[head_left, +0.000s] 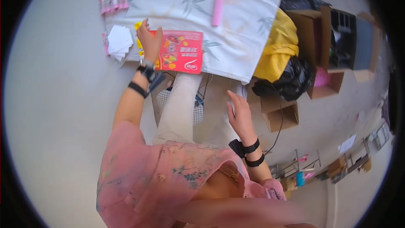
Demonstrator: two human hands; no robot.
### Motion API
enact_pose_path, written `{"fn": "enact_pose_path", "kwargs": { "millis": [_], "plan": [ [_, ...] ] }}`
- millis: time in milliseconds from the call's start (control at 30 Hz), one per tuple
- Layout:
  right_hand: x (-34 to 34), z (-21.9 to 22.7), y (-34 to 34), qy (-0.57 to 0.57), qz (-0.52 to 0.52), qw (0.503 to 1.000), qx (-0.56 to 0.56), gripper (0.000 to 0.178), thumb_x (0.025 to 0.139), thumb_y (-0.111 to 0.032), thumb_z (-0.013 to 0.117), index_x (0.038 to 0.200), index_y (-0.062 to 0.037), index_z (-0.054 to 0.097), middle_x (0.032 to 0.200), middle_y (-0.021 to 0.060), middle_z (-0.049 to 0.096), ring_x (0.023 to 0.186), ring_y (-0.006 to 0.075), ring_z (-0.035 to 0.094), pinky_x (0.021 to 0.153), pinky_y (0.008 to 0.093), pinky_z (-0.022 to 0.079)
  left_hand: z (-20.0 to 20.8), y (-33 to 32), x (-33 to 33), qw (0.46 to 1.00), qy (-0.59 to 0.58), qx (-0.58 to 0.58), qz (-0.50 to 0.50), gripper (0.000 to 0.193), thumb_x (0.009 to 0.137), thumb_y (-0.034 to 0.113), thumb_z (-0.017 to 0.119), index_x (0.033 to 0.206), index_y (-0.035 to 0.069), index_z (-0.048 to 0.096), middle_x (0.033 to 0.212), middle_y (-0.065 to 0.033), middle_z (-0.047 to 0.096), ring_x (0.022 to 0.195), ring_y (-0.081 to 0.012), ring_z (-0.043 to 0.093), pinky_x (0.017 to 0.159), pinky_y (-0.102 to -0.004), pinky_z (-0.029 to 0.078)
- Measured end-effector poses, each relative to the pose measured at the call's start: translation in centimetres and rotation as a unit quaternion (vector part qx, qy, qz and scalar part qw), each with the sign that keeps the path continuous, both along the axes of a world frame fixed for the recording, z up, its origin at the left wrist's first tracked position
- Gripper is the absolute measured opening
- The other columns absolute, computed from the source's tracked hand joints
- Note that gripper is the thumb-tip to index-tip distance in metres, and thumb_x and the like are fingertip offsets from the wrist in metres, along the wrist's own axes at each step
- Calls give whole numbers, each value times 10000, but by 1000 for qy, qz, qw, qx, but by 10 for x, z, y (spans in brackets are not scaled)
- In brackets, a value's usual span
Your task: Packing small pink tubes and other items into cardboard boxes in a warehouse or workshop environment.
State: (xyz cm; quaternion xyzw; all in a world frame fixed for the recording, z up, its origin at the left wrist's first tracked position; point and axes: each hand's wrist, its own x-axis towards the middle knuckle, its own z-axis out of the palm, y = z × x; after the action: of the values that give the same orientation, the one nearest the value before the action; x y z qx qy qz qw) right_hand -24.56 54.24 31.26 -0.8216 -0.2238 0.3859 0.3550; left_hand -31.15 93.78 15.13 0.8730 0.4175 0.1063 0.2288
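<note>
My left hand (150, 42) is over the left side of a flat red box (185, 52) with fruit pictures, near the table's front edge. Its thumb stands apart from the curled fingers, and I see nothing held. Whether it touches the box, I cannot tell. Beside it, a yellow printed item (139, 38) is partly covered by the hand. Farther left lies a fanned stack of white cards (120, 41). My right hand (241, 116) hangs in the air in front of the table, empty, with its fingers stretched out.
Small pink packets (114, 0) lie at the far left of the cloth-covered table (177, 14). A pink cylinder (217, 11) rests farther back. To the right are a yellow bag (278, 48), a black plastic bag (295, 78) and open cardboard boxes (282, 118).
</note>
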Motion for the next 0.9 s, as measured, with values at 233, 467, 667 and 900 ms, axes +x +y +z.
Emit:
{"fn": "enact_pose_path", "kwargs": {
  "millis": [233, 467, 667, 900],
  "plan": [
    [-35, -4, -85, 16, -79, 996, -41, 358, 938, -82, 598, 1285, 5, 567, 1145, 201, 631, 1054, 380, 596, 921, 457, 467, 68, -215, 34, 957, -2, -256, -134, 583, 864, 87, 701, 1391, 4, 466, 1212, -146, 558, 1134, -255, 533, 1003, -383, 445],
    [-196, -22, -251, 150, -237, 945, -168, 371, 935, -125, 591, 1269, 37, 568, 1110, 250, 633, 1020, 427, 612, 877, 483, 504, 81, -405, 74, 878, 1, -384, -286, 631, 850, 69, 707, 1412, 10, 427, 1279, -182, 508, 1196, -313, 519, 1030, -404, 432],
    [-216, -22, -312, 270, -154, 930, -196, 388, 939, -156, 593, 1265, 54, 575, 1155, 298, 632, 1055, 462, 618, 915, 478, 507, 43, -555, 158, 668, -45, -20, -742, 826, 764, 69, 662, 1516, 18, 324, 1573, -179, 339, 1494, -301, 279, 1224, -448, 208],
    [-62, -87, -331, 5, -455, 890, -6, 339, 987, -120, 563, 1296, 20, 548, 1225, 221, 610, 1134, 401, 592, 968, 440, 481, -45, -615, 227, 324, 181, 266, -890, 340, 846, 129, 577, 1168, 73, 670, 1131, -60, 683, 1206, -177, 579, 1265, -415, 150]
  ]
}}
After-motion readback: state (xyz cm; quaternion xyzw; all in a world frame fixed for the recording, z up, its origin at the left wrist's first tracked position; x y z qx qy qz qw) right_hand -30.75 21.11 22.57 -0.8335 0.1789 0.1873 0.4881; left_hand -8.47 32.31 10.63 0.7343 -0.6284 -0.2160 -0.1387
